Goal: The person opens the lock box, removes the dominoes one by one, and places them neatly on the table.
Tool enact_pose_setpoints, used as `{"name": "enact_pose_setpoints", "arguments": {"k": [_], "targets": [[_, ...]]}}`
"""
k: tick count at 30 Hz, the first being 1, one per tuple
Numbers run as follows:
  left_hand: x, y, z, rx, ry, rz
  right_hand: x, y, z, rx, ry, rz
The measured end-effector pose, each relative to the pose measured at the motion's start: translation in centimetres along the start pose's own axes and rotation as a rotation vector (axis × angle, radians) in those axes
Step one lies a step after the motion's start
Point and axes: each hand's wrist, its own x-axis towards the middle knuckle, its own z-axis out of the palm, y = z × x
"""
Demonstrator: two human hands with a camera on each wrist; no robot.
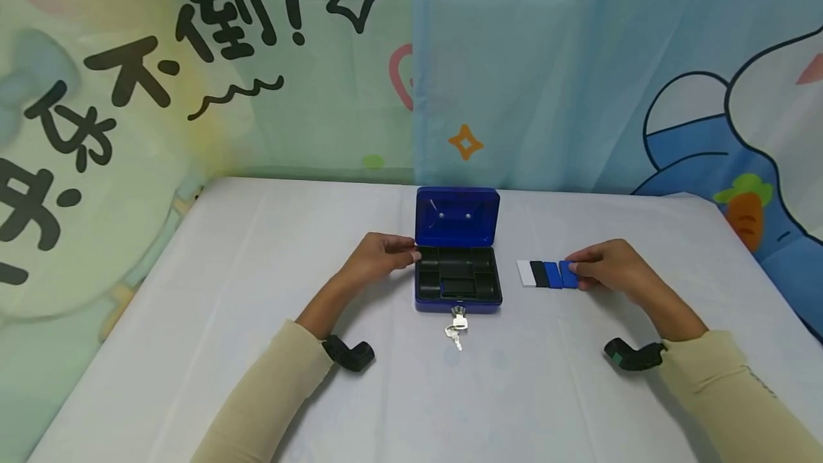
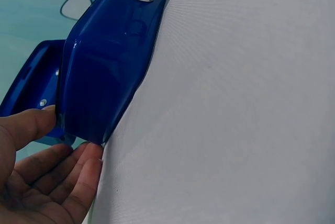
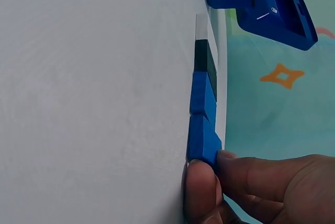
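Note:
A blue cash box (image 1: 459, 306) stands on the table with its lid (image 1: 457, 216) raised, showing a black compartmented tray (image 1: 458, 260). My left hand (image 1: 384, 254) touches the box's left side: the thumb rests at the rim, and the other fingers, fairly straight, reach the side wall near the back corner. Right of the box, flat blocks form a row: white (image 1: 526, 274), black (image 1: 539, 274), blue (image 1: 553, 274) and another blue block (image 1: 569, 274) at the right end. My right hand (image 1: 607, 265) pinches that end block between thumb and fingers.
Two keys (image 1: 454, 334) hang from the lock at the front of the box, over the white tabletop (image 1: 514, 391). Printed cloth (image 1: 527, 77) hangs behind the table. Black wrist devices (image 1: 350, 354) protrude from both sleeves.

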Motion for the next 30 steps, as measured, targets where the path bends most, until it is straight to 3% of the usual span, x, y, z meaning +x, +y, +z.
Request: {"name": "enact_pose_setpoints", "arguments": {"k": [12,20,23,30], "targets": [[0.0,0.2,0.0,-0.002,0.002,0.002,-0.1,-0.1,0.4,-0.027,0.02,-0.028],[-0.1,0.2,0.0,0.017,-0.001,-0.008,-0.4,-0.5,0.5,-0.129,0.11,-0.055],[0.0,0.1,0.0,0.007,-0.008,-0.014,-0.9,-1.3,0.6,-0.144,0.155,-0.142],[0.1,0.1,-0.1,0.003,-0.001,-0.013,-2.1,-3.9,2.3,-0.159,0.209,-0.452]]}}
